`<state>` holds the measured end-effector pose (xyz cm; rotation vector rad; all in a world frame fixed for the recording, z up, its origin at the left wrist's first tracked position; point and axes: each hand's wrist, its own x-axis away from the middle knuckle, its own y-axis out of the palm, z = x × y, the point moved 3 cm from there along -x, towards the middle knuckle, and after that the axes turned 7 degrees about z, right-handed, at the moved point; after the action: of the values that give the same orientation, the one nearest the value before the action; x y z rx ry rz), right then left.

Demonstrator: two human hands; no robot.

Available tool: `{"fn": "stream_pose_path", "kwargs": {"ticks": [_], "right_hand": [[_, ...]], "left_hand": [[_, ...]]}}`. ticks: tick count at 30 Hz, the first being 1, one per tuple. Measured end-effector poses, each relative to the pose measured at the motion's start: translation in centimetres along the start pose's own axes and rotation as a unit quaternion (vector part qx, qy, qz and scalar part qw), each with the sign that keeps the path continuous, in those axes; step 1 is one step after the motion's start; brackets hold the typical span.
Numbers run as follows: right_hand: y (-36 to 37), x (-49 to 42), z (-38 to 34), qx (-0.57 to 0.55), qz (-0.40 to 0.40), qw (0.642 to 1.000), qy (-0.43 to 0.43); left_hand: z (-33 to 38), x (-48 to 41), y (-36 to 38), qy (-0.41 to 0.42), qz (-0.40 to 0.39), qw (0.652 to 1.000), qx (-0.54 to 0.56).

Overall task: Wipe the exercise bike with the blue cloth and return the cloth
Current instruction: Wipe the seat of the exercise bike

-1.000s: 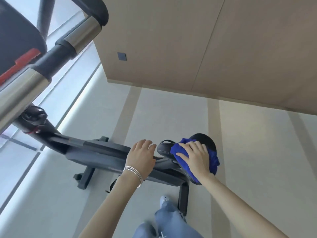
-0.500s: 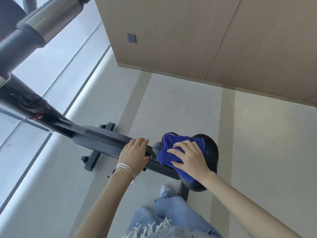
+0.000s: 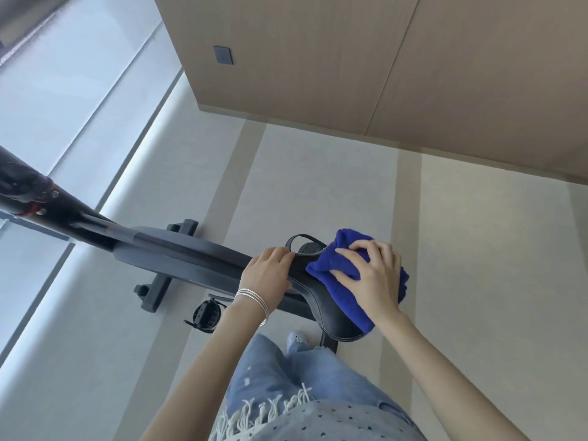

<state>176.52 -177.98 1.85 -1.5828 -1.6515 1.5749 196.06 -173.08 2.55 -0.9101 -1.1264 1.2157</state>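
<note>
The dark exercise bike (image 3: 178,253) runs from the left edge to a black saddle (image 3: 321,305) in the middle. A bright blue cloth (image 3: 334,275) is spread over the saddle's top and right side. My right hand (image 3: 372,275) lies on the cloth with fingers spread and bent, pressing it onto the saddle. My left hand (image 3: 267,275), with thin silver bangles at the wrist, grips the saddle's narrow nose. The saddle's far side is hidden under the cloth.
A pedal (image 3: 206,316) and a floor stabiliser bar (image 3: 159,288) sit below the frame. A wood-panelled wall (image 3: 350,58) with a small grey switch (image 3: 222,55) stands behind. A window (image 3: 63,90) fills the left. My jeans (image 3: 286,377) are close to the saddle post.
The view has tipped down and right, so the handlebars left the frame. My right hand slid the cloth toward the saddle's rear and right. My left hand stayed on the nose.
</note>
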Motion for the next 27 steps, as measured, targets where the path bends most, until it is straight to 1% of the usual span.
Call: {"fn": "stream_pose_path", "kwargs": {"ticks": [4,6,8,11,14,16,19,23,25,27], "right_hand": [[1.2,-3.8,0.4,0.017,-0.07,0.996,0.046],[1.6,-4.1,0.4,0.019,-0.106,0.992,0.063],[1.2,-2.7,0.2,0.024,-0.105,0.992,0.061],[-0.1,0.5,0.2,0.028,-0.077,0.995,0.056],[-0.3,2.0,0.0,0.04,-0.092,0.993,0.057],[0.1,1.3,-0.1,0.048,-0.105,0.991,0.065],[1.5,-1.5,0.5,0.061,-0.145,0.984,0.078],[3.3,-5.2,1.1,0.031,-0.22,0.965,0.139],[3.2,-5.3,0.8,0.042,-0.216,0.966,0.135],[1.9,-3.7,0.4,0.042,-0.163,0.98,0.103]], "left_hand": [[1.1,-1.3,0.8,0.018,-0.02,0.999,-0.02],[1.6,-1.7,1.3,0.021,-0.035,0.999,-0.026],[1.6,-1.6,1.6,0.028,-0.041,0.998,-0.032],[0.9,-1.6,1.8,0.039,-0.023,0.999,-0.026],[0.6,-1.5,1.9,0.034,-0.009,0.999,-0.012],[0.8,-1.6,1.9,0.027,-0.005,1.0,-0.008],[0.8,-1.6,1.9,0.02,-0.001,1.0,0.001],[0.8,-1.6,1.9,0.015,0.006,1.0,0.001],[0.8,-1.5,1.8,0.009,0.004,1.0,0.005],[0.8,-1.5,1.8,0.007,0.005,1.0,0.009]]}}
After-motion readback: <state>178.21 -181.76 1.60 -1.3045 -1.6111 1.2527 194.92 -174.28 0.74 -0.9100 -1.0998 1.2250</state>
